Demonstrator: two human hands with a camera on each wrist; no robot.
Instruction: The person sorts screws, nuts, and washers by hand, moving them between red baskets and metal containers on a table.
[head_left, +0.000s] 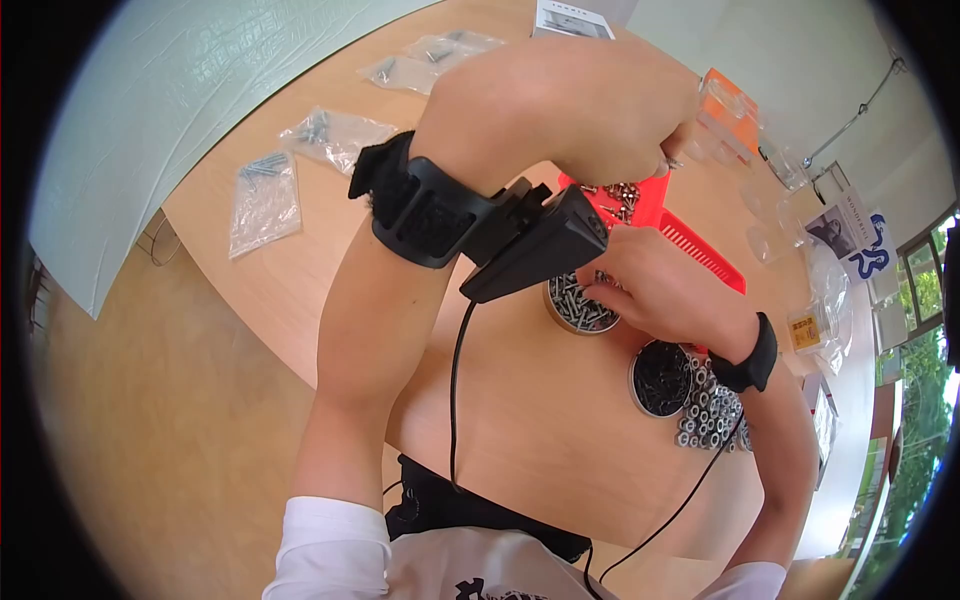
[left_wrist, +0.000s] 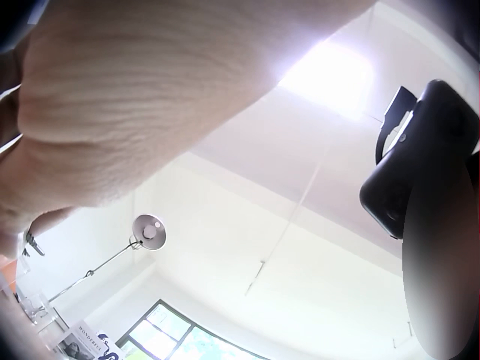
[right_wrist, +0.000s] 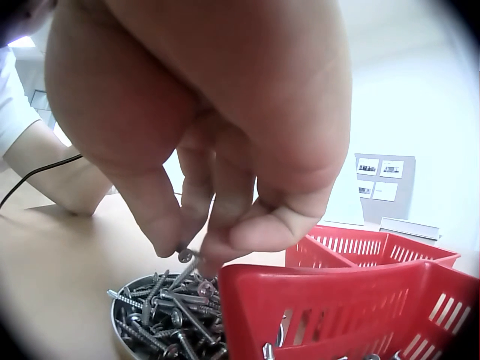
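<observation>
In the head view my right hand (head_left: 665, 285) reaches down over a round tin of silver screws (head_left: 572, 308). Close up in the right wrist view, its thumb and fingertips pinch a screw (right_wrist: 186, 257) just above the heap. My left hand (head_left: 640, 120) is bent over farther back, above the red basket (head_left: 655, 195), which holds coppery screws (head_left: 622, 200). Small silvery screws (left_wrist: 34, 244) poke out from under the curled left fingers in the left wrist view. Most of those fingers are hidden behind the hand's back.
A tin of black screws (head_left: 662, 378) and a pile of nuts (head_left: 712, 410) lie at the near right. Plastic bags of screws (head_left: 265, 200) lie on the left of the table (head_left: 520, 400). An orange box (head_left: 730, 115) stands at the back right.
</observation>
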